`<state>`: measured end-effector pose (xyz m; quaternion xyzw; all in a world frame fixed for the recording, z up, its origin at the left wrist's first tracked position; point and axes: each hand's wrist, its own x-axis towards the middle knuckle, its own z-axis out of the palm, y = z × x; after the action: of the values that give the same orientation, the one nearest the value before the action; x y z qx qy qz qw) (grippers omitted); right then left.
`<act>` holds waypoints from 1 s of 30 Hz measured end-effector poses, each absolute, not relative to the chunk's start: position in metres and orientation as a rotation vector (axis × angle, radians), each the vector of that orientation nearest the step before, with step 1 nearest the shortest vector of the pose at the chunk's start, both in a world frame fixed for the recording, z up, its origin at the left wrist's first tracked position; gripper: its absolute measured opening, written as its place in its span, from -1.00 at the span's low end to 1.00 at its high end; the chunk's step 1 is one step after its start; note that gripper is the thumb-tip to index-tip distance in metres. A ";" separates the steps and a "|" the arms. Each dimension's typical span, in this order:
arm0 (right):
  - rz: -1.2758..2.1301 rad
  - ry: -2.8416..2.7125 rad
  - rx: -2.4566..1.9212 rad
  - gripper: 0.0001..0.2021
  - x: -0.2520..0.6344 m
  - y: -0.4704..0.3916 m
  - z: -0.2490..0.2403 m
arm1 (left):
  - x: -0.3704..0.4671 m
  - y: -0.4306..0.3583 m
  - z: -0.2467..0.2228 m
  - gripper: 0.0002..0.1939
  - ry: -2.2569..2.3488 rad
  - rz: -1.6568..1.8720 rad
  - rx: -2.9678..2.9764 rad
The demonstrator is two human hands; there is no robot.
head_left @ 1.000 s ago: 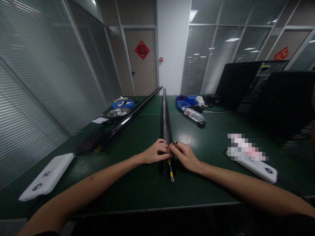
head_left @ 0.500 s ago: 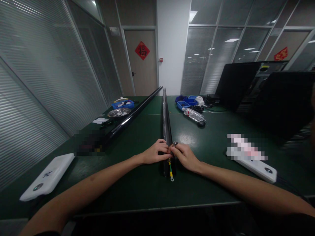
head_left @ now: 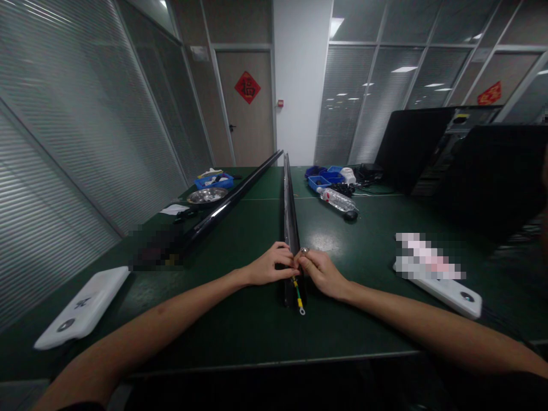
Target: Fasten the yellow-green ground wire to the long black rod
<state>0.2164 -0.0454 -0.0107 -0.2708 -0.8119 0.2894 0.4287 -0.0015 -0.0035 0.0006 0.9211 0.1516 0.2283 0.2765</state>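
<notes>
A long dark profile (head_left: 290, 217) lies lengthwise on the green table, its near end between my hands. My left hand (head_left: 274, 264) grips the profile from the left, fingers bent over its edge. On the right side, my right hand (head_left: 323, 271) is closed in a pinch, with a small round metal piece (head_left: 304, 251) at its fingertips. A short green and yellow wire (head_left: 298, 294) with a ring terminal comes out below the fingertips over the profile's near end. The fingers hide where the wire is attached.
A second long dark profile (head_left: 231, 200) runs diagonally at the left. Blue trays (head_left: 319, 182) and a plastic bottle (head_left: 338, 201) lie at the back right. A metal dish (head_left: 208, 196) stands back left. White devices (head_left: 83, 308) lie at both sides; dark computer cases (head_left: 411, 148) stand right.
The ring end of the wire has swung slightly to the right. My right fingers have shifted a little around the small metal piece; my left hand has hardly moved.
</notes>
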 end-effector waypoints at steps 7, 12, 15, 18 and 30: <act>0.688 -2.012 -0.696 -0.58 0.215 -0.050 -0.007 | -0.002 -0.002 0.000 -0.73 0.401 0.613 2.457; 0.692 -1.971 -0.772 -0.58 0.215 -0.052 -0.008 | -0.002 -0.003 0.001 -0.71 0.403 0.623 2.441; 0.684 -1.960 -0.790 -0.59 0.214 -0.052 -0.009 | -0.002 -0.003 0.002 -0.72 0.402 0.628 2.434; 0.662 -1.966 -0.786 -0.60 0.214 -0.052 -0.009 | -0.001 -0.003 0.001 -0.73 0.408 0.623 2.427; 0.638 -1.948 -0.803 -0.62 0.213 -0.053 -0.010 | -0.001 -0.003 0.001 -0.72 0.413 0.638 2.410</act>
<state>0.2133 -0.0528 -0.0101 -0.3251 -0.7890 0.2584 0.4528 -0.0005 -0.0033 0.0005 0.9091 0.1558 0.2405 0.3025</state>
